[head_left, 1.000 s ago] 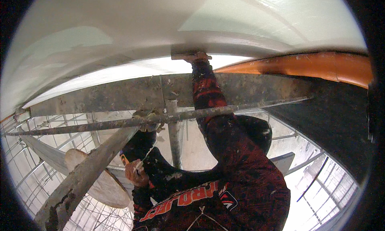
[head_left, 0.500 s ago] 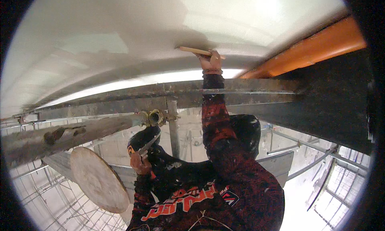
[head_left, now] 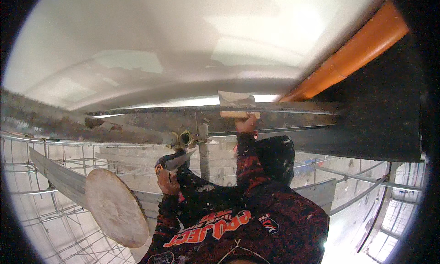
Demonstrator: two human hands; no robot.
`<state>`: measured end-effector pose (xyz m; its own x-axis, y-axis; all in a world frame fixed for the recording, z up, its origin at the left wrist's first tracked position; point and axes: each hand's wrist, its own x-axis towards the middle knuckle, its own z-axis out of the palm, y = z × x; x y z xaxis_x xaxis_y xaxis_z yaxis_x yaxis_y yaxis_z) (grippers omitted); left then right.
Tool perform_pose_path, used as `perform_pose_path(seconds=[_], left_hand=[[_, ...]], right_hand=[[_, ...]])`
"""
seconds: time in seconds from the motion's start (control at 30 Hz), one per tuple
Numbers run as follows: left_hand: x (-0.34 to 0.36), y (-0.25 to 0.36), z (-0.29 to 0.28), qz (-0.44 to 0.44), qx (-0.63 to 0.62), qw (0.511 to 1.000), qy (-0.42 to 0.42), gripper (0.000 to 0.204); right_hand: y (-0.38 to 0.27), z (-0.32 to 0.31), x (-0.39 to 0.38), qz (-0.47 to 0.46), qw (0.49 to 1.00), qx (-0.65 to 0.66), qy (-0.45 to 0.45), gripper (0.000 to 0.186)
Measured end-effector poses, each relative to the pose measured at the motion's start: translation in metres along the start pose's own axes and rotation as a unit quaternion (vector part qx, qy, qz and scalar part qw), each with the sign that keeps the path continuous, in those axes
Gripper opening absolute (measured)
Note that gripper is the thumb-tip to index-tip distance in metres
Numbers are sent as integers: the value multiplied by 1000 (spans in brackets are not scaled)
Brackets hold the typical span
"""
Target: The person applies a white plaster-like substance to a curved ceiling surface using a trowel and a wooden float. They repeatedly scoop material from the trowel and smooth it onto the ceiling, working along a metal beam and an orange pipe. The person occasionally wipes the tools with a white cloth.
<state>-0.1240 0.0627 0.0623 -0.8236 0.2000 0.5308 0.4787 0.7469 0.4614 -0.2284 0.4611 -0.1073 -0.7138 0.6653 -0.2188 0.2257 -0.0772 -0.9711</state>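
Observation:
My right hand (head_left: 247, 123) grips the light wooden handle of a wide, flat-bladed scraper (head_left: 236, 99), held upright below the white curved surface (head_left: 183, 25) overhead, in front of a dark beam. Down to the left, my left hand (head_left: 167, 182) is closed on a smaller knife (head_left: 179, 161), its metal blade pointing up and right. Close above that knife is a scaffold coupler (head_left: 185, 138) at the end of a stained grey pipe (head_left: 50, 117). My dark, red-patterned sleeves and paint-spotted clothing fill the lower middle.
An orange pipe (head_left: 353, 44) runs along the overhead surface at right, beside a large dark panel (head_left: 376, 126). A round board (head_left: 114, 206) and metal planks (head_left: 55, 172) are at lower left, with scaffold tubes and a grid of rods on both sides below.
My right hand has come down from the white overhead surface to beam level, and its scraper's blade now faces me. My left hand still holds the knife. The view has shifted.

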Motion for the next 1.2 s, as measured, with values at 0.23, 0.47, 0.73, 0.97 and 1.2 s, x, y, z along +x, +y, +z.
perform_pose_path(seconds=[0.23, 0.47, 0.73, 0.97, 1.2], left_hand=[[24, 36, -19, -138, -155, 973, -99, 33], [29, 59, -77, -208, -301, 868, -336, 39], [38, 89, -128, 36, -112, 924, -363, 16], [31, 133, -158, 48, -124, 924, -358, 15], [30, 141, -186, -243, -617, 683, -307, 40]], right_hand=[[-88, -35, -99, -167, 971, -169, -27, 55], [-152, -80, -220, -108, 972, 124, -165, 42], [-270, -107, -316, -524, 735, 27, -429, 40], [-276, -112, -293, -577, 698, -239, -351, 52], [-210, -112, -242, -282, 845, 185, -416, 42]])
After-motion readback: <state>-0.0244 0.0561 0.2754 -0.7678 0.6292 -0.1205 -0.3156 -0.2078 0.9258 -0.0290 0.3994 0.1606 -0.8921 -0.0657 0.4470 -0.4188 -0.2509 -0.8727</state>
